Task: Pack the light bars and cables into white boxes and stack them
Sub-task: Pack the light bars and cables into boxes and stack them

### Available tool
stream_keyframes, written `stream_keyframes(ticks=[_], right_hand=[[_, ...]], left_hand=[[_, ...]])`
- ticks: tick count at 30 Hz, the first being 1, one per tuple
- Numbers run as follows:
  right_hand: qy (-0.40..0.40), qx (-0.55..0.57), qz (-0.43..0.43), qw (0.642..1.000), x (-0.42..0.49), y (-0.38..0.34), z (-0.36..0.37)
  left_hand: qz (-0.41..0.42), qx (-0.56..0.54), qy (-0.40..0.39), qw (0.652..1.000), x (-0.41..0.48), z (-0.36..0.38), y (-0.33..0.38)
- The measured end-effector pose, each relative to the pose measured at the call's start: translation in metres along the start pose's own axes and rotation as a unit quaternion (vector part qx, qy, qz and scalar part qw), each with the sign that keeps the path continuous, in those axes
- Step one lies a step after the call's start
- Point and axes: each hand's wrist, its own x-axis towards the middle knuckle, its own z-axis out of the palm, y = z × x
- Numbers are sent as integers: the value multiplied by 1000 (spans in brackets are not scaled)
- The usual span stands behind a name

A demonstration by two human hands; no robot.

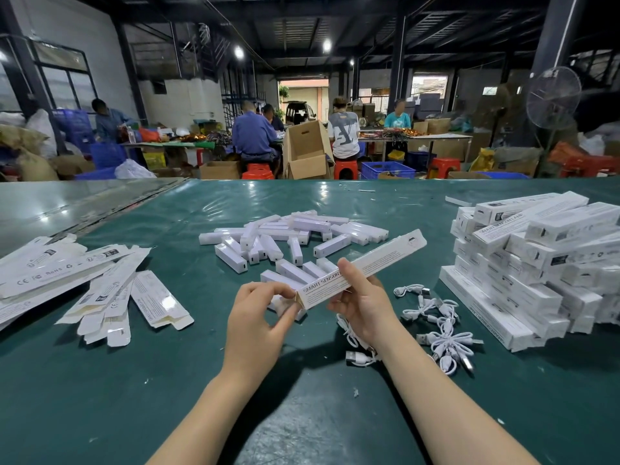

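Note:
My right hand (360,298) grips a long white box (379,260) printed "SMART SENSOR", held slanted above the green table. At the box's near end my left hand (260,317) pinches the end flap with curled fingers. Behind the box lies a loose heap of several white light bars (295,236). Coiled white USB cables (443,330) lie to the right of my right wrist. Flat unfolded white boxes (84,283) are spread at the left. A tall stack of packed white boxes (536,263) stands at the right.
The green table (167,380) stretches to a far edge, with small paper scraps on it. Beyond it, several people sit at work tables among cardboard cartons (307,152), blue crates and red stools. A standing fan (553,99) is at the far right.

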Motion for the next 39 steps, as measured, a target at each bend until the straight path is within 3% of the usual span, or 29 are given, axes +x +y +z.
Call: stream_keyframes(ticks=[5,12,16,20,25,39], right_hand=[[-51,-23,20,998,-2,0,-1],[-69,-28,7,997,-2,1,-1],[-50,-20,0,999,-2,0,-1],[-18,-40,-11,999,-1,3,3],[-17,-43,-16,999,-1,2,2],[-52,-38,-19,998,0,4,-3]], left_hand=[[-122,-106,14,987,4,1,0],[-230,-257,-65,936,5,2,-1],[-209,-237,-83,945,4,3,2],[-170,-172,-39,970,5,4,1],[-272,-346,-40,897,9,1,-4],[-314,-385,-58,866,8,4,-3]])
